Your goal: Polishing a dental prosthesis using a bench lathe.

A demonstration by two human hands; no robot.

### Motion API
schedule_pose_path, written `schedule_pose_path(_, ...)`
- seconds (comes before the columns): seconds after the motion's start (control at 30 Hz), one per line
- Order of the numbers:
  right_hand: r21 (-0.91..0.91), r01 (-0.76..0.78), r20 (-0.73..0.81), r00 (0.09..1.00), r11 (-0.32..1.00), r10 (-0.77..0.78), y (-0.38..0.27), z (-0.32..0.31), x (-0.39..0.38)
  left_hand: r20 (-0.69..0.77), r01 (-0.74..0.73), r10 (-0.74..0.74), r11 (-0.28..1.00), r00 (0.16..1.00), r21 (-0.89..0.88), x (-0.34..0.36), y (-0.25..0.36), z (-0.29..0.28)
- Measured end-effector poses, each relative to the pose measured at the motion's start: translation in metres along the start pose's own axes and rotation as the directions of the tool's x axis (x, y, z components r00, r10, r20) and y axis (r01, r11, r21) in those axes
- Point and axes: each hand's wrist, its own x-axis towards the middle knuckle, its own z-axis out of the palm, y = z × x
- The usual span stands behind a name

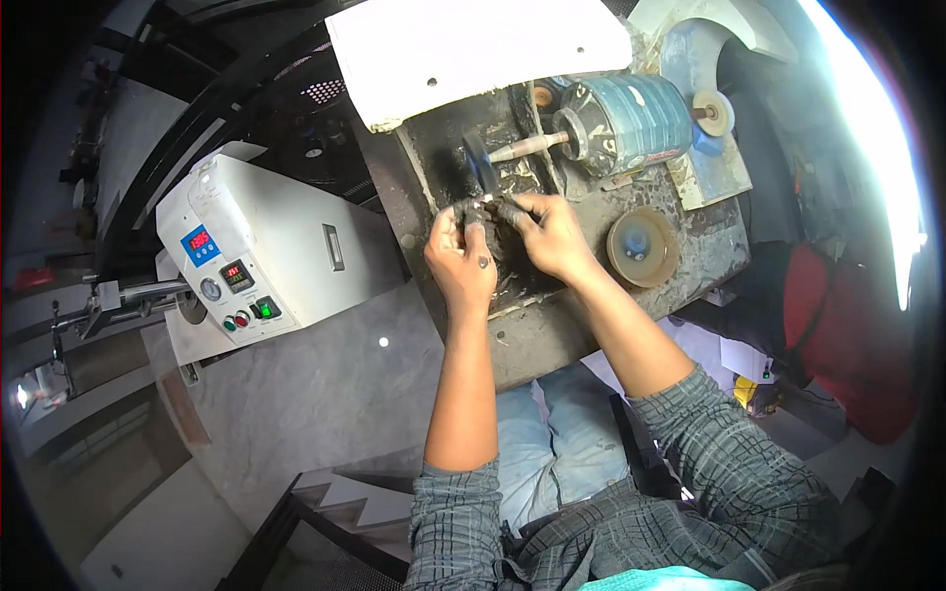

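At the bench, a small shiny piece (486,200) is pinched between the fingertips of both hands; its exact kind is too small to tell. My left hand (460,251) grips it from the left with fingers curled and darkened at the tips. From the right, my right hand (549,234) closes on it with thumb and forefinger. The piece sits at the lower edge of a dark polishing wheel (480,163), touching it or very close. That wheel is on the tapered spindle (527,148) of a blue-green bench motor (636,120).
A round tan bowl (672,246) of cloudy liquid stands right of my hands. The motor's other end carries a pale wheel (714,112). A white panel (473,49) overhangs the bench's back. A white machine with displays (286,246) stands left. A red cloth (852,345) is at right.
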Motion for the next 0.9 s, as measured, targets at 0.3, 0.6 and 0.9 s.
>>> schedule_pose_path(0.3,0.198,-0.027,-0.035,0.999,0.98,0.034,0.012,0.022,0.016,-0.002,-0.081,0.086,0.945,0.996,0.316,0.032,-0.008,-0.004)
schedule_pose_path(0.6,0.138,-0.037,-0.07,0.996,0.99,0.047,0.006,0.021,0.01,0.008,-0.026,0.024,0.949,1.0,0.313,0.038,-0.002,-0.005)
schedule_pose_path(0.9,0.082,0.045,-0.12,0.992,0.996,-0.035,-0.001,0.022,0.011,-0.014,-0.078,0.092,0.906,0.996,0.415,0.039,0.0,-0.005)
